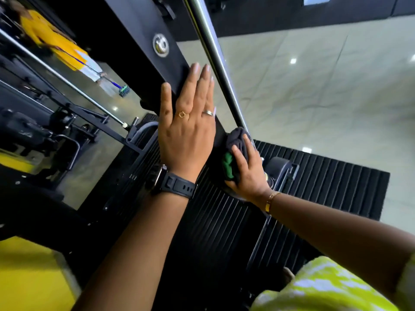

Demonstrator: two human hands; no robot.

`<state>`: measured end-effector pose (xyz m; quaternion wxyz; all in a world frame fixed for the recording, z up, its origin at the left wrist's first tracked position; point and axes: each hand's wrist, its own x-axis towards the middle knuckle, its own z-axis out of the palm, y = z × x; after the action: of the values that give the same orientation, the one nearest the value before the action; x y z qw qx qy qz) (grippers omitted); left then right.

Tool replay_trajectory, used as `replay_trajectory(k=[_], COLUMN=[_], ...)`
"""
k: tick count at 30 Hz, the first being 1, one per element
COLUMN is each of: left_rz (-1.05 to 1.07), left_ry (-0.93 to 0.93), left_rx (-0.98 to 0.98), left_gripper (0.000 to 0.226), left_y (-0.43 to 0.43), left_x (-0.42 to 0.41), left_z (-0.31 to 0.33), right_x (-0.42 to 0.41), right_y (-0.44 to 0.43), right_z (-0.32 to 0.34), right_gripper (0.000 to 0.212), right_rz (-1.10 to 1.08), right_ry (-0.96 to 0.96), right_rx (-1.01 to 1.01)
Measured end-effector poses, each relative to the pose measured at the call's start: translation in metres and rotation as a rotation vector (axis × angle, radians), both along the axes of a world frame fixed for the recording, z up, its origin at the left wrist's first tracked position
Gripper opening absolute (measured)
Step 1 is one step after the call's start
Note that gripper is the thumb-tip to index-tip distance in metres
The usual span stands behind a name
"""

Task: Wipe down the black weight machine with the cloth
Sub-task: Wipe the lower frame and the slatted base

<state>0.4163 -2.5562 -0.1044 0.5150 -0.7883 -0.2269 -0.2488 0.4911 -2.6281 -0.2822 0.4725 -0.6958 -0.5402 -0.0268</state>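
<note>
A: Step?
B: Mid-wipe. Right grip [247,169] is clenched round the cloth [237,136], a dark bunch with a green patch, and presses it on the machine [139,23], low on its black post [166,72].
A: Left?
B: Left grip [186,131] is released, fingers straight, palm flat on the same post just above the cloth. Bracing, I'd say.
A: Cloth exactly where?
B: On the post's edge, just beside the chrome rod [208,41] and right above the weight stack [224,221]. Can't tell if it touches the rod too.
A: How far along?
B: Can't tell, the black surface shows no streaks. Plenty of machine is in view: upper post, rod, stack.
A: Next move?
B: Probably a slide along the post. Going up, the left palm sits in the path and must lift or shift. Going down, it meets the stack. Either way it needs firm pressure with the cloth kept bunched. The rod is tight alongside, so mind the knuckles.
</note>
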Motion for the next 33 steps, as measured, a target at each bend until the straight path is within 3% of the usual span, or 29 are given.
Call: replay_trajectory(k=[3,6,10,15,20,25,28,33], left_rz=[0.023,-0.003,0.010,0.051,0.047,0.063,0.061,0.071], left_ry=[0.077,0.070,0.034,0.050,0.231,0.279,0.236,0.188], left_rx=[0.027,0.048,0.017,-0.057,-0.155,-0.165,-0.168,-0.159], left_gripper=[0.047,0.049,0.051,0.058,0.059,0.056,0.059,0.083], left_y=[-0.001,-0.003,-0.003,-0.006,-0.015,-0.020,-0.018,-0.018], left_x=[-0.002,0.000,0.002,0.001,-0.007,-0.004,-0.003,-0.003], left_z=[-0.025,-0.041,-0.048,-0.065,-0.099,-0.121,-0.125,-0.137], right_x=[-0.004,-0.005,-0.016,-0.032,-0.032,-0.025,-0.034,-0.051], right_y=[-0.013,-0.019,-0.011,-0.002,-0.011,-0.016,-0.014,-0.017], right_z=[-0.028,-0.032,0.002,0.004,-0.051,-0.063,-0.049,-0.040], right_gripper=[0.116,0.106,0.094,0.093,0.111,0.111,0.106,0.089], right_rz=[0.035,0.044,-0.024,-0.109,-0.081,-0.066,-0.063,-0.082], right_ry=[0.118,0.291,0.459,0.328,0.101,0.178,0.369,0.487], right_rx=[-0.193,-0.321,-0.197,-0.088,-0.268,-0.324,-0.288,-0.245])
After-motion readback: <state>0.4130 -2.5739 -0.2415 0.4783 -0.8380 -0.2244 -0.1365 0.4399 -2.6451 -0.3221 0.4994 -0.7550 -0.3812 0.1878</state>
